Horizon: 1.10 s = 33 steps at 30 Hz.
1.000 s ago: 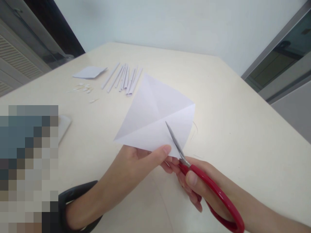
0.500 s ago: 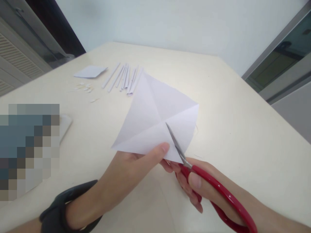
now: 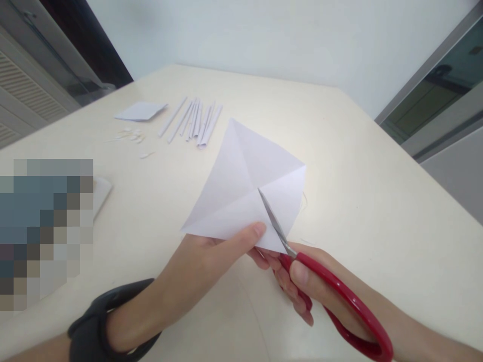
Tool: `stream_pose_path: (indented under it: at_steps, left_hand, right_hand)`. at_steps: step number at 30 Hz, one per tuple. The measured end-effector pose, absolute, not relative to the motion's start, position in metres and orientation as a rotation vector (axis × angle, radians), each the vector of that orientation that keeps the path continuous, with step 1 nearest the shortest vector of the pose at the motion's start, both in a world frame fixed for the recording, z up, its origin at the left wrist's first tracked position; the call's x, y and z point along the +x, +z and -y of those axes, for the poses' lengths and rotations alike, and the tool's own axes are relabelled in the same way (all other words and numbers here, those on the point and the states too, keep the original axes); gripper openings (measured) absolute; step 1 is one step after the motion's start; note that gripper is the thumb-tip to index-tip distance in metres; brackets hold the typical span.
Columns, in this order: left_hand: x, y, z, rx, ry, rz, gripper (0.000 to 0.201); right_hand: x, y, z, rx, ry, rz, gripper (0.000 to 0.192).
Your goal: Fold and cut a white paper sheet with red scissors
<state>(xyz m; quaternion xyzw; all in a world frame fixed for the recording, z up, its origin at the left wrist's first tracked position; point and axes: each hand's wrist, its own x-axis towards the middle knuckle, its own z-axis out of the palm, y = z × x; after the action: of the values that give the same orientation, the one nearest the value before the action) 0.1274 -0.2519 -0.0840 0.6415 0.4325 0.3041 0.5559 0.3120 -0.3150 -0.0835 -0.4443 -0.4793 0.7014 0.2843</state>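
A square sheet of white paper [image 3: 245,171] with two diagonal creases is held above the table. My left hand [image 3: 222,251] pinches its near edge, thumb on top and fingers underneath. In my right hand [image 3: 313,281] are red-handled scissors [image 3: 339,291], gripped by both loops. One blade lies over the paper along the crease from the near right corner, its tip close to where the creases cross. The other blade is hidden under the sheet. Fingers of both hands are close together below that corner.
Several rolled paper tubes [image 3: 196,120] lie at the back of the white table [image 3: 377,211], beside folded white paper [image 3: 140,111]. Several cotton-tipped pieces [image 3: 132,133] are scattered nearer. A blurred-out object [image 3: 45,216] lies at left; a thin thread [image 3: 305,201] is by the paper.
The paper's far and left corners have shifted slightly right and toward me, uncovering the rightmost tube. The scissors keep nearly the same place along the crease.
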Motion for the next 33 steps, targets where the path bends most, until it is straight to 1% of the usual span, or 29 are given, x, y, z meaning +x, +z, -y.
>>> stream_pose_path:
  at_steps: [12, 18, 24, 27, 33]
  left_hand:
    - [0.128, -0.084, 0.251, 1.521, 0.710, -1.052, 0.034]
    - [0.129, -0.083, 0.251, 1.510, 0.680, -1.100, 0.032]
    - [0.128, -0.075, 0.244, 1.512, 0.819, -1.034, 0.034]
    - [0.129, -0.073, 0.243, 1.453, 0.873, -1.035, 0.035]
    - [0.130, -0.079, 0.247, 1.368, 0.905, -1.108, 0.027]
  right_hand:
    - [0.311, -0.096, 0.316, -1.129, 1.870, 1.262, 0.044]
    - [0.311, -0.094, 0.316, -1.157, 1.867, 1.258, 0.045]
    - [0.312, -0.084, 0.315, -1.271, 1.789, 1.282, 0.042]
    - [0.313, -0.081, 0.316, -1.284, 1.793, 1.295, 0.043]
    - [0.315, -0.075, 0.316, -1.279, 1.808, 1.347, 0.044]
